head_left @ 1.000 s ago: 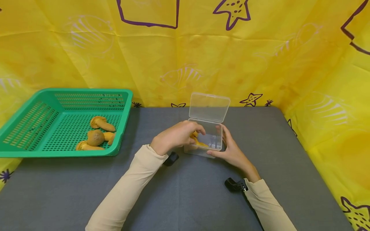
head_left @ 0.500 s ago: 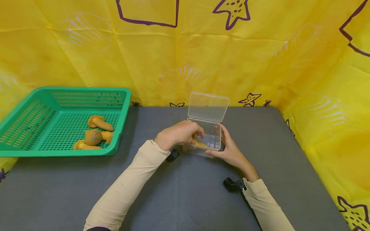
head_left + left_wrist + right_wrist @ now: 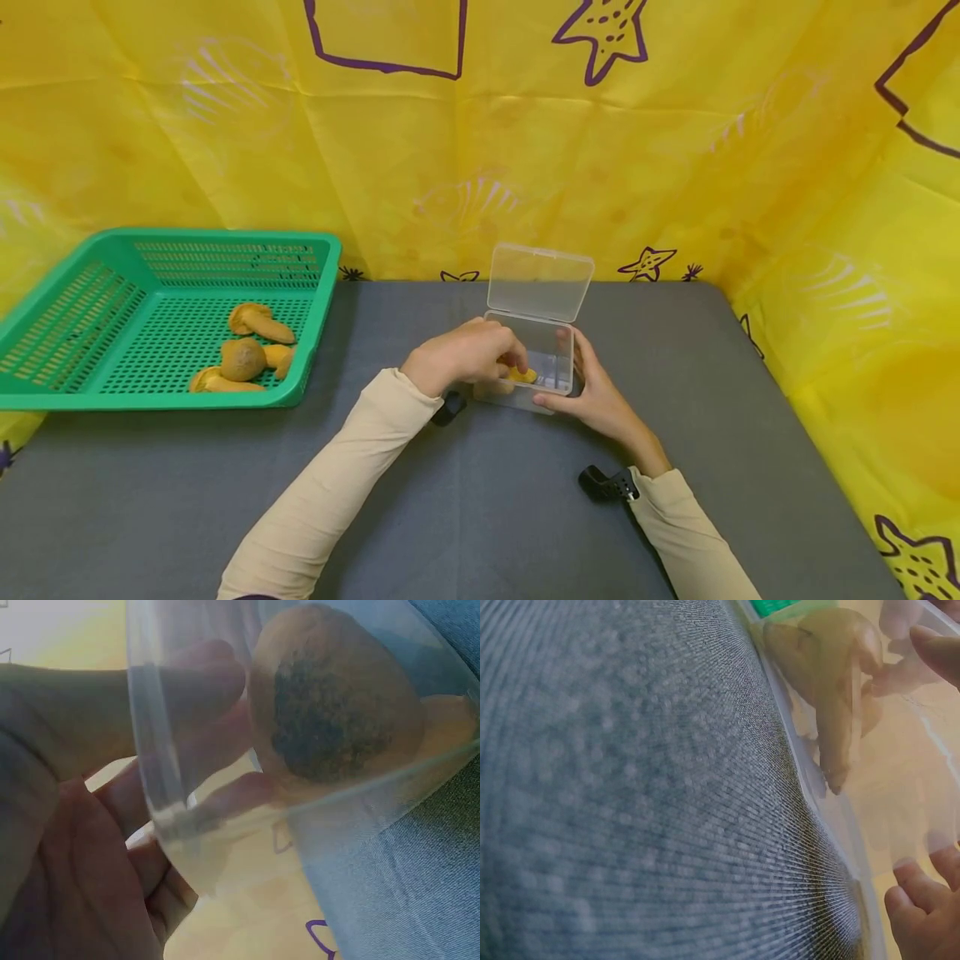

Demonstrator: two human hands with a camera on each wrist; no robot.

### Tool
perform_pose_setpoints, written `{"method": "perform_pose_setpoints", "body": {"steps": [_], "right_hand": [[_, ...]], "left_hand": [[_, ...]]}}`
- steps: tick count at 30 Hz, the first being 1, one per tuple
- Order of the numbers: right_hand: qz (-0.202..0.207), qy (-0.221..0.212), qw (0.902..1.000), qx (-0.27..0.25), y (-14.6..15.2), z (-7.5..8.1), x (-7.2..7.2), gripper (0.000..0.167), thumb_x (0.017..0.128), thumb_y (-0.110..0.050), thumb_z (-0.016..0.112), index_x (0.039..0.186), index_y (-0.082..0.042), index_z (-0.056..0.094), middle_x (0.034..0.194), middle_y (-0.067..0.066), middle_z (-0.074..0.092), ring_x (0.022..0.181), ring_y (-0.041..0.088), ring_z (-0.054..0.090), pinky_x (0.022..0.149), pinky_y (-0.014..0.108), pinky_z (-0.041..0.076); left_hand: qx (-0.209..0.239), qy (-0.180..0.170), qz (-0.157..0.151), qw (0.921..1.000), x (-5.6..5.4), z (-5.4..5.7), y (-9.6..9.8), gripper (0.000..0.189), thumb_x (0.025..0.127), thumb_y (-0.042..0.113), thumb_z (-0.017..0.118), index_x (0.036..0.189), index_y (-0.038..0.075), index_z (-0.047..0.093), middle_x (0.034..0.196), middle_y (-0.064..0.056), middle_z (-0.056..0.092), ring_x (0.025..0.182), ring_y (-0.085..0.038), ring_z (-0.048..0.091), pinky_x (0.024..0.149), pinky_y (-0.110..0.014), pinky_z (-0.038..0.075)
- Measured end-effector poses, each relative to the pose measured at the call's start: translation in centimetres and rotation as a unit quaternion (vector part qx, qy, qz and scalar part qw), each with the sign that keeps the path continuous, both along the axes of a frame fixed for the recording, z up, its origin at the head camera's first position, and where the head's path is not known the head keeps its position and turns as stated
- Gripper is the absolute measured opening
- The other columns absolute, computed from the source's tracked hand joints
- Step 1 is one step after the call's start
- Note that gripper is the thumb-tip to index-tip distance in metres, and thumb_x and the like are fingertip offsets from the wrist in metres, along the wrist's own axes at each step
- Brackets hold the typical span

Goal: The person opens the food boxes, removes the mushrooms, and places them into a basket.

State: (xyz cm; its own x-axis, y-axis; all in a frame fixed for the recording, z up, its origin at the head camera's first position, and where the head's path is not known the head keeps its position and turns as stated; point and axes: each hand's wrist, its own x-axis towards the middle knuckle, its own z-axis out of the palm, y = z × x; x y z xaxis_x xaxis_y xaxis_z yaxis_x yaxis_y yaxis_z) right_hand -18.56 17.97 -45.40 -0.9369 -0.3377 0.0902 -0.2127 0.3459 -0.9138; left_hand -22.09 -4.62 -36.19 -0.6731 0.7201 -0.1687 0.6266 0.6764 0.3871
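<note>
A clear plastic box [image 3: 557,357] stands on the table with its hinged lid [image 3: 538,285] tipped up at the back. My left hand [image 3: 468,354] reaches over the box's left side, its fingers bent down inside. They pinch a tan mushroom [image 3: 522,377] low in the box, partly hidden by the hand. Through the clear wall, the left wrist view shows the mushroom's rounded cap [image 3: 330,705] with a dark shaded patch, thumb and fingers at its edge. My right hand [image 3: 600,396] grips the box's right side, thumb at the front. In the right wrist view, the mushroom's stem [image 3: 836,742] points downward.
A green perforated basket [image 3: 176,400] sits at the left with several mushrooms [image 3: 243,360] grouped in its right part. The grey table [image 3: 480,517] ends at a yellow patterned cloth [image 3: 465,150] behind and at the right.
The left hand has shifted slightly right within the box, and less of the mushroom shows, now nearer the front wall. The right hand keeps its grip on the box.
</note>
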Motion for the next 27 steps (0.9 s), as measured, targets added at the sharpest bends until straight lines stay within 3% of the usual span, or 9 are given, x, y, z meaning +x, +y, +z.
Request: {"method": "perform_pose_setpoints", "body": {"steps": [4,9,13,17,21,24,27], "right_hand": [[-0.001,0.000,1.0000,-0.004,0.0,-0.2,0.0,0.107,0.080,-0.018,0.084,0.158,-0.022,0.012,0.163,0.007,0.023,0.153,0.031,0.018,0.122,0.057,0.018],[-0.002,0.001,1.0000,-0.005,0.0,-0.3,0.0,0.107,0.079,-0.018,0.085,0.158,-0.022,0.013,0.163,0.008,0.023,0.153,0.031,0.019,0.122,0.057,0.019],[-0.001,0.004,1.0000,-0.007,0.0,-0.3,-0.1,0.107,0.079,-0.017,0.085,0.158,-0.022,0.014,0.163,0.008,0.024,0.153,0.031,0.019,0.121,0.057,0.019],[0.001,0.005,0.9999,-0.010,0.0,-0.3,-0.1,0.106,0.078,-0.017,0.085,0.157,-0.022,0.014,0.163,0.008,0.024,0.153,0.031,0.019,0.121,0.056,0.020],[0.002,0.005,0.9999,-0.011,-0.1,-0.3,-0.1,0.106,0.079,-0.016,0.085,0.157,-0.021,0.014,0.163,0.010,0.024,0.153,0.032,0.020,0.120,0.057,0.021],[0.002,0.005,0.9999,-0.012,-0.1,-0.3,-0.1,0.106,0.079,-0.015,0.085,0.157,-0.020,0.014,0.163,0.011,0.024,0.153,0.032,0.019,0.120,0.058,0.021],[0.003,0.005,0.9999,-0.015,-0.1,-0.3,-0.1,0.107,0.078,-0.015,0.085,0.157,-0.020,0.014,0.163,0.011,0.024,0.153,0.032,0.019,0.120,0.057,0.020]], "left_hand": [[-0.013,0.027,0.003,0.9995,0.1,-0.2,0.2,0.023,0.087,0.005,0.069,0.102,0.019,0.079,0.100,0.004,0.075,0.095,-0.013,0.067,0.103,-0.040,0.043],[-0.005,0.028,0.004,0.9996,0.0,-0.1,0.2,0.021,0.085,0.005,0.071,0.099,0.020,0.078,0.092,0.005,0.073,0.084,-0.012,0.063,0.101,-0.041,0.043],[0.013,0.012,-0.009,0.9998,-0.1,-0.1,-0.1,0.020,0.086,0.005,0.071,0.102,0.017,0.077,0.085,0.004,0.069,0.076,-0.012,0.059,0.096,-0.038,0.046],[0.035,-0.011,-0.020,0.9991,-0.4,0.1,-0.4,0.021,0.088,0.002,0.066,0.104,0.013,0.075,0.078,0.003,0.064,0.071,-0.011,0.055,0.082,-0.032,0.047],[0.077,-0.056,-0.026,0.9951,-0.7,0.0,-0.8,0.019,0.093,0.002,0.062,0.108,0.008,0.071,0.076,0.003,0.059,0.069,-0.010,0.051,0.070,-0.024,0.045],[0.118,-0.088,-0.028,0.9887,-0.9,0.0,-1.2,0.016,0.096,0.004,0.060,0.110,0.006,0.069,0.078,0.001,0.059,0.071,-0.009,0.051,0.069,-0.022,0.044],[0.141,-0.094,-0.029,0.9850,-1.0,0.1,-1.6,0.017,0.098,0.007,0.059,0.113,0.005,0.067,0.082,0.000,0.060,0.076,-0.010,0.052,0.073,-0.022,0.045]]}}
